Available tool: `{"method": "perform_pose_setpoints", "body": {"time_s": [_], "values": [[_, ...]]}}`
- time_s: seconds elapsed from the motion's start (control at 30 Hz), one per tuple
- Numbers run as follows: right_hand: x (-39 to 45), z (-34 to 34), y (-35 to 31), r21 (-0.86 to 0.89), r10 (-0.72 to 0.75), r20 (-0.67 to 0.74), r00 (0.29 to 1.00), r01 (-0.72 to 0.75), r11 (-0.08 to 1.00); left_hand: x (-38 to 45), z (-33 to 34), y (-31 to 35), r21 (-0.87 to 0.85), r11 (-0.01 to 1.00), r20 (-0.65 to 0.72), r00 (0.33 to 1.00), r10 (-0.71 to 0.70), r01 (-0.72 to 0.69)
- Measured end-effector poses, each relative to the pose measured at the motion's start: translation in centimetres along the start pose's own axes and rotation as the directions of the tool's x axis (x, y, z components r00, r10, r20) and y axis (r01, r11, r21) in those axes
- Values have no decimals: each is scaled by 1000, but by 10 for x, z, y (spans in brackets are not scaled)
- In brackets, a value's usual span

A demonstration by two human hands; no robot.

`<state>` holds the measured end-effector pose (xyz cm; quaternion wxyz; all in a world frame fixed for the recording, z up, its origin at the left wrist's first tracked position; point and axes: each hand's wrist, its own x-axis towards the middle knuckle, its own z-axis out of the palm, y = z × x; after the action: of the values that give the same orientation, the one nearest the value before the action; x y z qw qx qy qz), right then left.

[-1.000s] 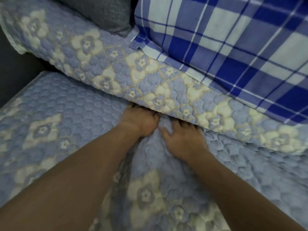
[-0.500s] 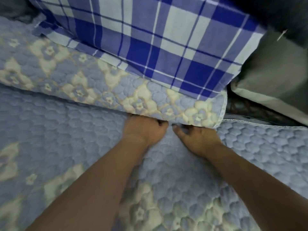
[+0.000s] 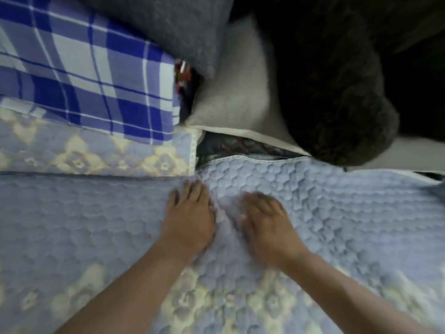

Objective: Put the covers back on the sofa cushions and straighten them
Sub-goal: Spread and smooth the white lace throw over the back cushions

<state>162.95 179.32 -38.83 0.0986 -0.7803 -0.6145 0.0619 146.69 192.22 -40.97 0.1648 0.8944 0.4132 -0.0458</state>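
Both hands have drawn back from the crease under the back cushion, where their fingertips were tucked half a second ago, and now lie in the open on the seat; the view has also swung right, bringing more of the sofa's corner into sight.

Left hand (image 3: 190, 220): palm down, fingers straight and slightly spread, pressing flat on the seat cover, holding nothing. Fingertips point toward the back cushion's lower right corner, close to it but not touching.

Right hand (image 3: 265, 222): palm down, fingers extended, blurred by motion; resting on the same cover just beside the left hand, grasping nothing that can be made out.

Pale blue quilted seat cover with cream flower motifs (image 3: 337, 225): spread over the seat cushion, filling the lower half of the view; a puckered ridge of fabric stands between the two hands. Its white-stitched rear edge shows at upper right.

Back cushion in matching blue-and-cream quilted cover (image 3: 96, 153): lying along the rear of the seat at left, its white-trimmed end just above the left hand.

Blue-and-white checked pillow (image 3: 84, 68): resting on top of the back cushion.

Dark grey fuzzy cushion (image 3: 168, 27): behind the checked pillow, top centre.

Light grey cushion (image 3: 240, 97): right of the checked pillow.

Large dark furry mass (image 3: 332, 92): at upper right, overlapping the light grey cushion; what it is cannot be told.
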Motion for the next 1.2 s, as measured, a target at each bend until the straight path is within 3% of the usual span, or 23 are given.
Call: {"method": "perform_pose_setpoints", "body": {"time_s": [0.07, 0.13, 0.2, 0.27, 0.33, 0.43, 0.5, 0.6, 0.67, 0.7, 0.77, 0.9, 1.03, 1.13, 1.2], "values": [[-19, -35, 88, 27, 283, -52, 958, -282, 959, 22, -4, 43, -87, 996, -34, 999, 4, -7], [-25, -66, 169, -32, 506, -64, 860, -509, 860, 43, 6, 68, -100, 994, 33, 998, -50, 53], [-25, -88, 244, -91, 691, -32, 722, -690, 718, 52, 25, 81, 7, 991, 79, 988, -132, 132], [-20, -97, 299, -115, 793, 50, 607, -785, 609, 53, 38, 84, 81, 982, 25, 985, -171, 169], [-22, -97, 335, -135, 835, 67, 547, -824, 550, 52, 44, 88, 126, 973, -26, 981, -192, 194], [-28, -88, 354, -60, 856, -4, 517, -854, 516, 48, 40, 100, 224, 942, -88, 968, -235, 249], [-31, -86, 352, -88, 841, -18, 541, -839, 537, 44, 38, 120, 215, 914, -50, 939, -340, 343], [-37, -94, 358, -180, 740, -38, 672, -733, 656, 37, 39, 182, 101, 896, 58, 896, -440, 433], [-47, -105, 379, -300, 635, -58, 770, -621, 725, 27, 51, 238, 91, 931, 87, 929, -360, 352], [-48, -110, 393, -325, 621, -67, 781, -605, 726, 27, 60, 260, 120, 952, 63, 955, -289, 281], [-44, -107, 411, -279, 628, -83, 774, -623, 731, 31, 72, 280, 160, 964, 40, 974, -221, 212], [-42, -88, 417, -130, 684, -63, 727, -685, 716, 40, 90, 273, 250, 932, -41, 964, -262, 264], [-148, -105, 406, -81, 669, -34, 743, -669, 739, 36, 84, 286, 226, 930, 0, 954, -299, 291], [-272, -105, 381, 14, 770, 50, 636, -771, 637, 38, 67, 302, 273, 908, 131, 923, -362, 318], [-349, -98, 375, -13, 816, 198, 543, -831, 556, 34, 57, 320, 209, 896, 167, 888, -428, 392]]}}
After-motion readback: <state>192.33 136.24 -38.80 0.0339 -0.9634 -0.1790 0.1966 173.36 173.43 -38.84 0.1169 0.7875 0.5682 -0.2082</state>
